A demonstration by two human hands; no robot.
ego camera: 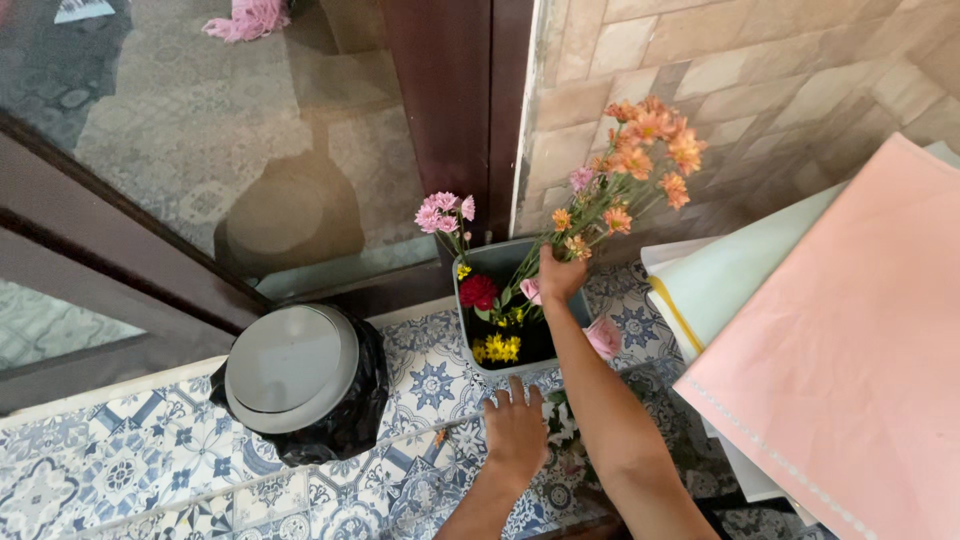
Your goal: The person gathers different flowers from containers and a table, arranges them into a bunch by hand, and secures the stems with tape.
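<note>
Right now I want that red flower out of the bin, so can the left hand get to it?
Probably yes: the left hand rests flat beside the grey bin, and the red flower sits near its open top, uncovered.

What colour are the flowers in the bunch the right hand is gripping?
Orange, on green stems: the flowers held by the right hand, head view.

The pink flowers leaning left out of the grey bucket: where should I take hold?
Grip the pink flowers low on their thin green stems, just above the grey bucket rim, coming from the left. The heads are fragile, and the right hand with the orange flowers crowds the right side.
</note>
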